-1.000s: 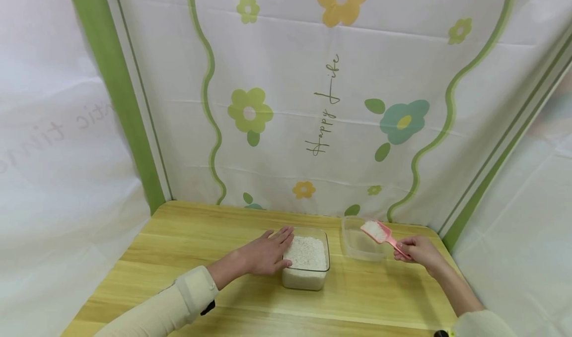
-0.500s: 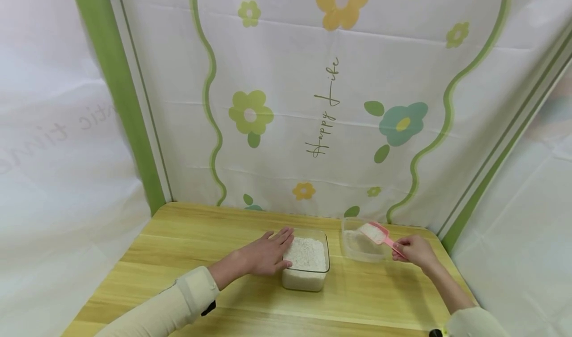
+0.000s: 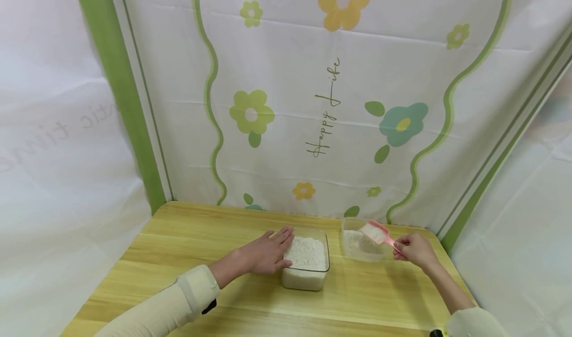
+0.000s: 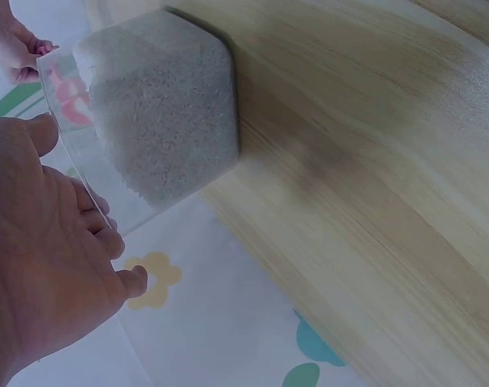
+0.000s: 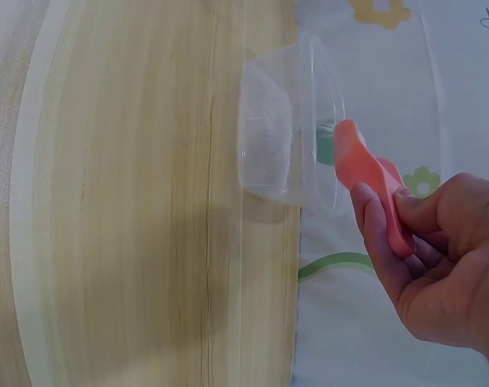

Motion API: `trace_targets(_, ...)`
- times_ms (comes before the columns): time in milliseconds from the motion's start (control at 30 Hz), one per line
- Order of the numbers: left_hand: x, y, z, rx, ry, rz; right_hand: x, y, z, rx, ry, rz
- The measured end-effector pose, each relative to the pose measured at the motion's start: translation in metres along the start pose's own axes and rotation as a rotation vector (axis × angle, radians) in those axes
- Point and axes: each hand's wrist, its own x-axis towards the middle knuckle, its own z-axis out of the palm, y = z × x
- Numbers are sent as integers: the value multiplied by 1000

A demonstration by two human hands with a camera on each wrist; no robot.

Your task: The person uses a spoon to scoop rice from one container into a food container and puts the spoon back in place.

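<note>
In the head view my left hand [image 3: 268,252] lies with straight, spread fingers on the left rim of a clear square container [image 3: 305,280]. White rice [image 4: 172,105] fills much of that container, its grains showing through the wall in the left wrist view. My right hand [image 3: 415,250] grips the handle of a pink scoop [image 5: 365,165] between thumb and fingers. Tilted to the left, the scoop carries rice over a clear plastic tub [image 3: 364,256]. A layer of rice [image 3: 354,239] covers the tub's bottom, also visible through its side in the right wrist view.
A wooden table [image 3: 201,242] bears both containers, the tub standing near the back edge. Behind it hangs a white curtain [image 3: 277,168] printed with flowers, and more white sheeting [image 3: 527,218] closes in the sides.
Rice has gathered in the plastic tub, which showed none a second ago. The scoop has dipped slightly toward the left. My left hand has stayed on the rim.
</note>
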Motion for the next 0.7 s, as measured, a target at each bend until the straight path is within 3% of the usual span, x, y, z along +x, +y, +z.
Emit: trace_targets(700, -2, 1, -2, -24, -9, -2, -3, -8, -4, -133, 33, -43)
